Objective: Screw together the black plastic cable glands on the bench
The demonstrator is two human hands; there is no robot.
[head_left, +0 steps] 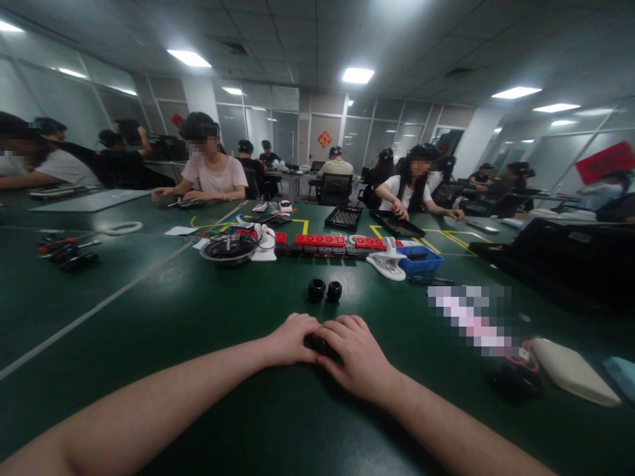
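Both hands meet around a dark cylindrical part just above the green table. My left hand grips one end with its fingers curled. My right hand wraps over the other end, hiding much of the part. Just beyond the fingers, two short black ridged round fittings, a left one and a right one, stand side by side on the tabletop.
Farther off lie a metal bowl, red trays, a white clamp and a blue bin. Black tools lie at left, a cream pouch at right. Co-workers sit across the table.
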